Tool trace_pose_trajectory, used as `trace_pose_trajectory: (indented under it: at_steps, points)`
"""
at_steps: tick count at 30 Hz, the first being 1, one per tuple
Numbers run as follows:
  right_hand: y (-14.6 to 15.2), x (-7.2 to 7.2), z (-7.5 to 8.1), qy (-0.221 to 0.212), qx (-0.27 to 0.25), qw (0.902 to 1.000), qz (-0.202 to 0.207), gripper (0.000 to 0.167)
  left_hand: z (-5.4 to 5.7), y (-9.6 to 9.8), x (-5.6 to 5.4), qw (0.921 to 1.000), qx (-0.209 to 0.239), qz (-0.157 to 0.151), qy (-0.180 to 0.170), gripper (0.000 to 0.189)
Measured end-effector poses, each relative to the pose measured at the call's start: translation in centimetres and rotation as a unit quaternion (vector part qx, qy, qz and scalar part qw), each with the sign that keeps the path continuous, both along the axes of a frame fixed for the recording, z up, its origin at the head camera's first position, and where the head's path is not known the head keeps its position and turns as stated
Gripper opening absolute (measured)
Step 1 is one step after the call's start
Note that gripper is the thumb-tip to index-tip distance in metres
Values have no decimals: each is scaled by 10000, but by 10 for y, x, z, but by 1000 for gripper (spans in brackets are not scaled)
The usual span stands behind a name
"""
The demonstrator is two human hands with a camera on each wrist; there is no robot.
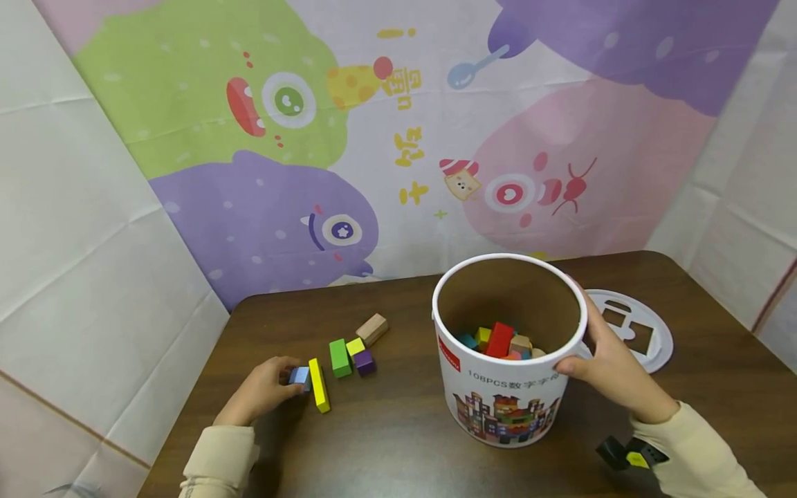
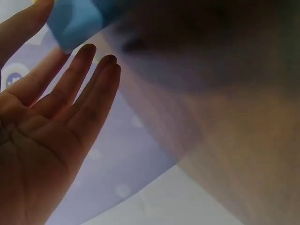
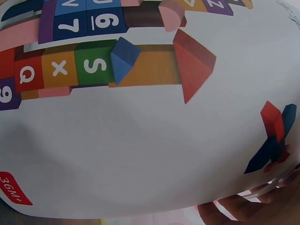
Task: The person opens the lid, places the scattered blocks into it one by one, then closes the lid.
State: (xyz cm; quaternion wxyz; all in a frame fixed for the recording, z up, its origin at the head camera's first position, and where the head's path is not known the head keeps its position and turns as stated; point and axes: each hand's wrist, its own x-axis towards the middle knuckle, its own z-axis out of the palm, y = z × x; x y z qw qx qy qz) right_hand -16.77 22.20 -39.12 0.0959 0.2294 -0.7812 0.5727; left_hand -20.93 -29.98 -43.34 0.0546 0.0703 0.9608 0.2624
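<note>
My left hand (image 1: 269, 387) pinches a light blue block (image 1: 300, 377) between thumb and fingers, at the left of the table. In the left wrist view the blue block (image 2: 77, 23) shows at the thumb and index fingertip, the other fingers stretched out. Right beside it a long yellow block (image 1: 318, 385) lies on the tabletop. My right hand (image 1: 607, 356) grips the rim of a white bucket (image 1: 504, 387), thumb at the front, other fingers mostly hidden behind the side. Inside lie several coloured blocks (image 1: 500, 340). The bucket's printed wall (image 3: 117, 154) fills the right wrist view.
A green block (image 1: 340, 358), a small yellow block (image 1: 355, 346), a purple block (image 1: 364, 362) and a plain wooden block (image 1: 372, 330) lie near the left hand. Behind the right hand rests a white lid (image 1: 661, 339) with cut-outs. A printed cloth (image 1: 411, 235) hangs behind the brown table (image 1: 386, 443).
</note>
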Motion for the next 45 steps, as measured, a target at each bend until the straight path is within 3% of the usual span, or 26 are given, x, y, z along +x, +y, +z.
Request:
trace_pose_trajectory:
  at_steps: [8,15,19,23,30,39,45]
  points:
    - [0,1,1,-33,43,10000,-63,101,-14,-5,0,9990,332,143,276,37]
    - [0,0,0,-24,-16,10000,-3,102,-8,-6,0,9975,586,323,241,29]
    - [0,-1,-1,7,-21,10000,10,103,6,-6,2,9966,643,359,363,33]
    - [-1,0,0,-11,9,10000,-16,102,23,3,3,9950,687,179,701,34]
    - [-1,2,2,-70,25,9999,-68,101,59,46,7,9861,1006,-440,1246,33]
    - [-1,3,2,-97,59,9999,-112,100,104,109,7,9655,1535,-1167,1750,30]
    - [-1,4,3,-112,35,9999,-89,101,125,152,6,9394,1858,-1736,2299,30]
